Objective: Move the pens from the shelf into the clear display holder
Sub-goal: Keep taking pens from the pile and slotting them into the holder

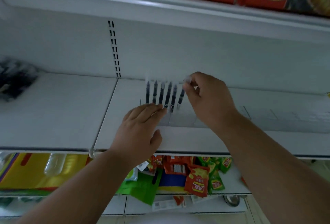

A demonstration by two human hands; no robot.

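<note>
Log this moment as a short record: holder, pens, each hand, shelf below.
holder: clear display holder on the white shelf
pens: six dark pens upright in a row in the holder
left hand: left hand flat, fingertips at the holder's front by the pen bases
right hand: right hand pinches the top of the rightmost pen
shelf below: red and green snack packets
</note>
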